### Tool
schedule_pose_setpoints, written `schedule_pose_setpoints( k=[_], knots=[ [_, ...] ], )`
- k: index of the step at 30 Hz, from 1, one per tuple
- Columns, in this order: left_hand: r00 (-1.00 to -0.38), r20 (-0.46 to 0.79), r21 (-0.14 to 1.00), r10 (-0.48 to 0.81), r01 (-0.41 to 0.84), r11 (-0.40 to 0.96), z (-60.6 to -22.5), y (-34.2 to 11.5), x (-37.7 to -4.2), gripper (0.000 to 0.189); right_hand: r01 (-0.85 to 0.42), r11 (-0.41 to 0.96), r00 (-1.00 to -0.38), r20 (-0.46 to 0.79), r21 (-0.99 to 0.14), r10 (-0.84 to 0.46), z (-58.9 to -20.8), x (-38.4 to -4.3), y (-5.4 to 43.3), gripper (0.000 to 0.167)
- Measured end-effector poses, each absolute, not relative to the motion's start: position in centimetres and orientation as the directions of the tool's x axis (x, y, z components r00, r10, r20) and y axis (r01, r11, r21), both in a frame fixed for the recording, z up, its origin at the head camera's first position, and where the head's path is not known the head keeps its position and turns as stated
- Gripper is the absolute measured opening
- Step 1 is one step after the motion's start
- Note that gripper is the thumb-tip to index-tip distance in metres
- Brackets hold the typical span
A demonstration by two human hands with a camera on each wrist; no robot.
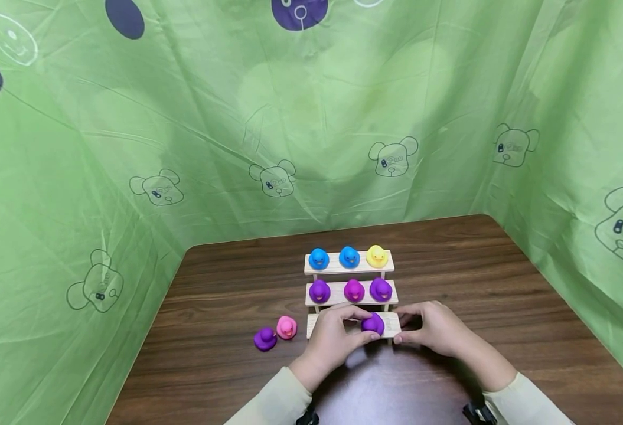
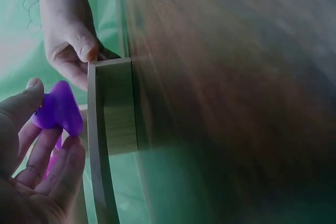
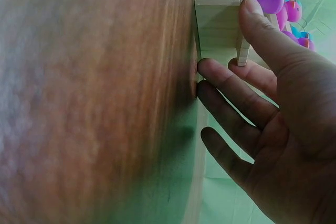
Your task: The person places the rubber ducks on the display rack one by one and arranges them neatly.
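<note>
My left hand (image 1: 331, 340) pinches a purple rubber duck (image 1: 373, 324) between thumb and fingers, at the right part of the lowest step of a wooden three-step stand (image 1: 392, 323). In the left wrist view the duck (image 2: 56, 107) appears tilted beside the step's edge. My right hand (image 1: 439, 328) grips the right end of that same step. Its thumb (image 3: 253, 7) lies on one long edge and the index finger on the other, while the remaining fingers spread below. Part of the lowest step is hidden behind my left hand.
On the top step sit two blue ducks (image 1: 319, 259) and a yellow duck (image 1: 377, 256). The middle step bears two purple ducks (image 1: 319, 291) with a magenta duck (image 1: 354, 290) between them. Left of the stand, a pink duck (image 1: 287, 327) and a purple duck (image 1: 265, 339) lie on the table (image 1: 210, 307).
</note>
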State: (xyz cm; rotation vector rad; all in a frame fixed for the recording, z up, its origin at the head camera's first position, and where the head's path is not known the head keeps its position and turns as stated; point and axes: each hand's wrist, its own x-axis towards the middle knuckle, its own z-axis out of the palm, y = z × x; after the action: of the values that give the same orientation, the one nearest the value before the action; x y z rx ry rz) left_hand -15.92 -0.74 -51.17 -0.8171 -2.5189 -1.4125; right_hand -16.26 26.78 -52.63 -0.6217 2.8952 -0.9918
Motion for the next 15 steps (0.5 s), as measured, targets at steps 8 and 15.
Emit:
schedule_pose_setpoints(
  k=[8,15],
  knots=[
    [-0.833,0.366,0.696,0.414,0.541,0.472,-51.1,0.1,-16.2,0.031,-0.378,0.714,-0.914,0.117,-0.589,-0.388,-52.7,-16.3,26.9,0.055],
    [-0.852,0.328,0.638,0.408,0.518,0.569,-50.7,0.9,-16.3,0.032,-0.386,0.708,-0.910,0.121,-0.592,-0.396,-52.7,-16.4,27.0,0.055]
  ],
)
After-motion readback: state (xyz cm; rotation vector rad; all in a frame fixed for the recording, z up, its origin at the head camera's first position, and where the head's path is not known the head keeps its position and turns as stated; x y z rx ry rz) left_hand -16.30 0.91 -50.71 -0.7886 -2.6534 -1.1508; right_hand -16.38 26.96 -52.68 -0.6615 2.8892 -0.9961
